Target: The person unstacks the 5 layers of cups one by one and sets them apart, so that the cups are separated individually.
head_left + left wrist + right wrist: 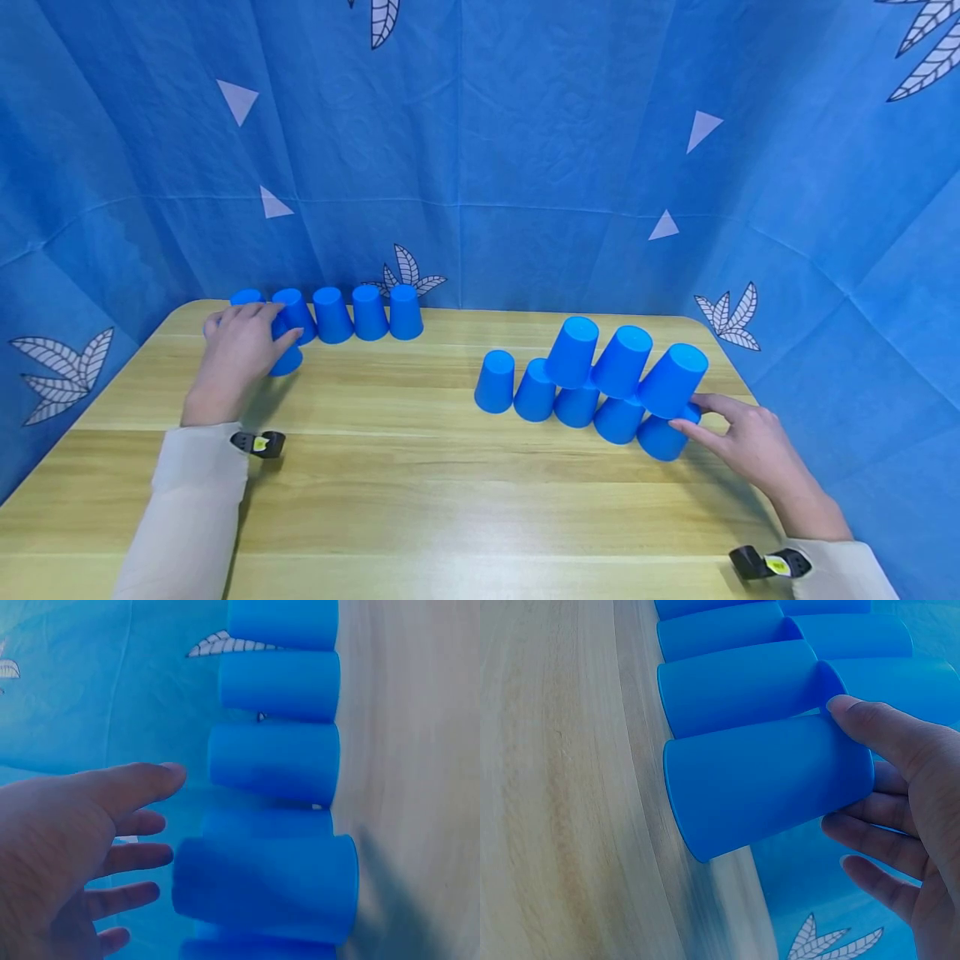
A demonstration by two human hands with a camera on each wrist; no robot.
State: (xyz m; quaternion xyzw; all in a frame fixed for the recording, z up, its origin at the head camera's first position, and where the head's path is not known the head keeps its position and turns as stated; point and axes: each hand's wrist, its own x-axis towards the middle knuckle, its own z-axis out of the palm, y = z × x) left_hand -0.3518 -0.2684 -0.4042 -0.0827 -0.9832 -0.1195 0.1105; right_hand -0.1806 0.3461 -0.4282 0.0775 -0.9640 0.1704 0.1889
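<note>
My left hand (238, 346) is at the table's left side, over an upside-down blue cup (286, 362) standing in front of a row. In the left wrist view its fingers reach loosely toward this cup (266, 889), with a small gap between. My right hand (757, 446) holds the rightmost lower cup (662, 439) of a two-level stack, thumb on one side and fingers on the other. The right wrist view shows the thumb and fingers near the narrow end of that cup (765, 784). Above it sits an upper cup (675, 379).
Several upside-down blue cups form the back-left row (369, 312). The right stack has several lower cups, including its left end cup (495, 383), and 3 upper ones. A blue patterned curtain (480, 150) hangs behind and beside the wooden table (420, 500).
</note>
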